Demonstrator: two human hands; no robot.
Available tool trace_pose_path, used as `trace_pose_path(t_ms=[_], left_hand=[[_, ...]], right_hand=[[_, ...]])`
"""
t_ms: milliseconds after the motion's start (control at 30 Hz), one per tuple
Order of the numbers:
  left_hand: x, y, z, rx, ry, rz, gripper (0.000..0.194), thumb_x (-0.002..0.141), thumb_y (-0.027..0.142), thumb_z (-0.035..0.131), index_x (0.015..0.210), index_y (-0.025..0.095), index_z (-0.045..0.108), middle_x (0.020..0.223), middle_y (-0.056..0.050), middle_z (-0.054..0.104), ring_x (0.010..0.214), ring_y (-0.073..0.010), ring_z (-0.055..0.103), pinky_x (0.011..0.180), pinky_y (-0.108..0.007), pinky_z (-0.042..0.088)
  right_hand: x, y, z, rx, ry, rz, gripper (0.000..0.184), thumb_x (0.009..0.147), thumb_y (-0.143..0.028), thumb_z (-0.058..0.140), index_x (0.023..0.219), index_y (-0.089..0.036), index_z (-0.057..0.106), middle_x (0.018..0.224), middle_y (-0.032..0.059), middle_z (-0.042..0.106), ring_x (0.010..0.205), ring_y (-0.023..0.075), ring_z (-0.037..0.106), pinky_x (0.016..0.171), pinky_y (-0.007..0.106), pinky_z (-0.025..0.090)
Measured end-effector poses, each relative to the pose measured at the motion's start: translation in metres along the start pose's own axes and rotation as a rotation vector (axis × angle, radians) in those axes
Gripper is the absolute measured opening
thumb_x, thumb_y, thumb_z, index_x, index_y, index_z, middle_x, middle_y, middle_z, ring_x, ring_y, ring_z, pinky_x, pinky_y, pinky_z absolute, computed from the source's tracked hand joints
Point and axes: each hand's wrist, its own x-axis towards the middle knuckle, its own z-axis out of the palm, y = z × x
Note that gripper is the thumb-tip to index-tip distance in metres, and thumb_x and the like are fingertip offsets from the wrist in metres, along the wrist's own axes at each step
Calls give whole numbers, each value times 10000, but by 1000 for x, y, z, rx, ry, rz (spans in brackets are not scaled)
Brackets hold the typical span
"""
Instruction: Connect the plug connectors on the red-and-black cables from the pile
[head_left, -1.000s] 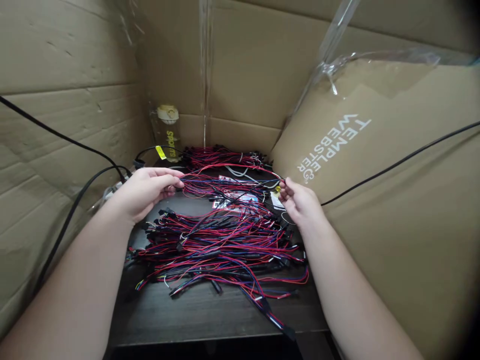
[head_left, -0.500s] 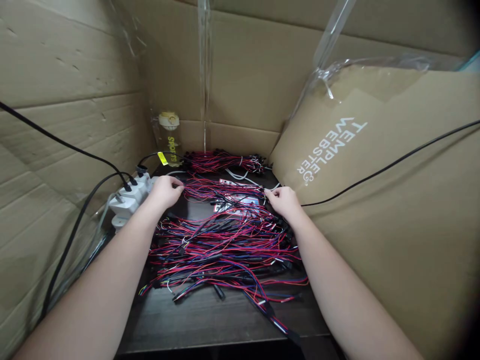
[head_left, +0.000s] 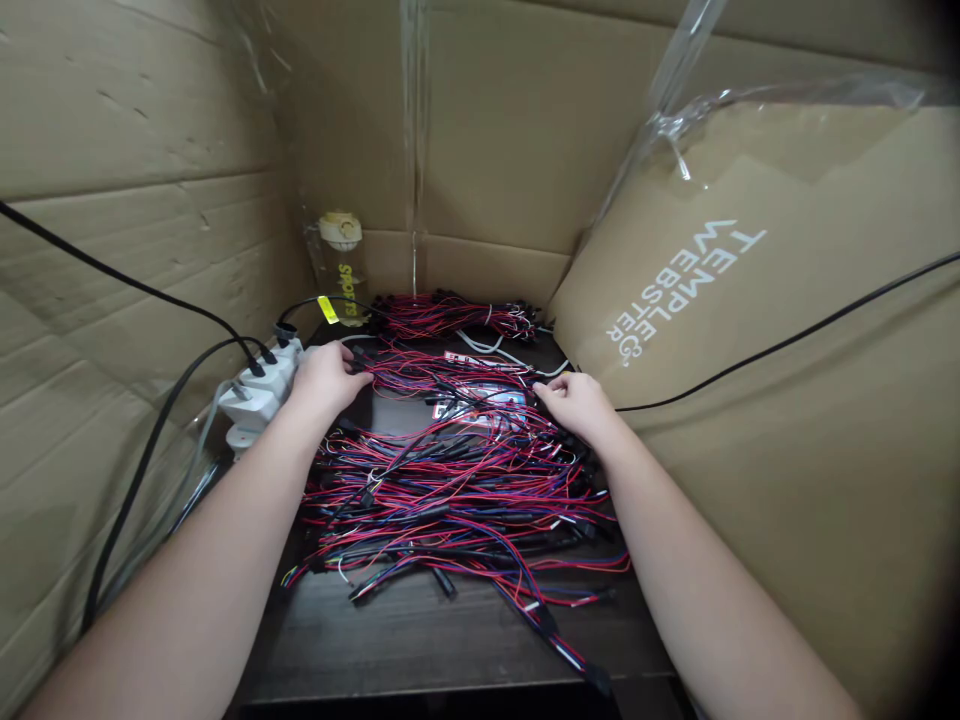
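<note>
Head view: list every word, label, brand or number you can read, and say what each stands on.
"TEMPLE & WEBSTER": the right-hand cardboard panel.
"SPORTS": the bottle.
Too small or blurred to read: the printed sheet under the wires, and any print on the yellow tag.

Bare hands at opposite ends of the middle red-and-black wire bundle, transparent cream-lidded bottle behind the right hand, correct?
No: the head view shows the transparent cream-lidded bottle behind the left hand, not the right hand. The rest is right.
</note>
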Motion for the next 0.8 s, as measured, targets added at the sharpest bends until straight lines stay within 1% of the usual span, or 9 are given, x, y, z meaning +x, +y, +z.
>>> trace_pose_path(t_ms=[100,200,267,333,433,500,633,733,800], left_hand=[[-4,2,-4,60,-9,27,437,763,403,820,1107,160,701,1087,-162,781,1062,-371,730,905,-439,562],[-7,4,-6,120,-33,72,477,729,352,835,1149,168,703,1133,-169,768,1111,-383,713,954,-437,552],[-7,5,-5,158,-41,87,473,727,316,823,1158,160,706,1153,-184,759,1135,-393,702,971,-435,547],[-6,4,-3,189,-39,83,452,750,302,794,1162,140,702,1147,-204,755,1135,-406,699,969,-446,548],[-4,4,-1,221,-31,72,417,784,303,755,1158,129,694,1132,-212,755,1130,-410,698,968,-459,547],[-4,5,-2,235,-35,72,386,790,298,745,1140,143,697,1114,-193,761,1132,-397,699,962,-444,549],[-12,12,-11,240,-53,90,400,798,248,704,1185,149,676,1085,-165,768,1086,-367,715,908,-419,559],[-24,21,-18,221,-94,172,419,820,244,662,1229,154,655,1051,-136,775,1036,-340,725,873,-406,553],[-33,30,-19,193,-175,283,354,833,260,656,1176,174,683,1051,-107,780,1016,-307,728,866,-377,544]], right_hand=[[-8,0,-6,42,22,-21,295,945,-378,660,1015,-111,762,959,146,784,860,226,715,742,312,481],[-17,-2,-10,63,10,-112,371,903,-425,718,1100,-112,748,1033,140,777,900,220,703,795,319,498],[-20,-5,-9,67,-24,-192,385,844,-445,780,1079,-140,755,1049,112,772,908,210,686,809,315,491],[-19,-7,-5,67,-71,-243,337,807,-433,814,992,-155,768,978,81,770,850,192,669,767,304,479],[-13,-8,3,65,-132,-247,279,794,-410,819,878,-149,767,794,48,737,688,160,619,645,290,437],[-9,-7,7,55,-146,-236,259,793,-398,815,842,-149,766,726,36,713,621,147,583,598,289,405],[-7,-8,7,25,-121,-229,203,795,-352,805,769,-155,763,698,45,703,615,157,579,606,303,390],[-10,-9,4,24,-76,-231,185,836,-333,765,795,-152,775,737,66,722,651,172,599,626,313,396],[-12,-10,2,39,-59,-251,183,848,-333,757,833,-153,782,774,71,739,669,175,609,635,313,403]])
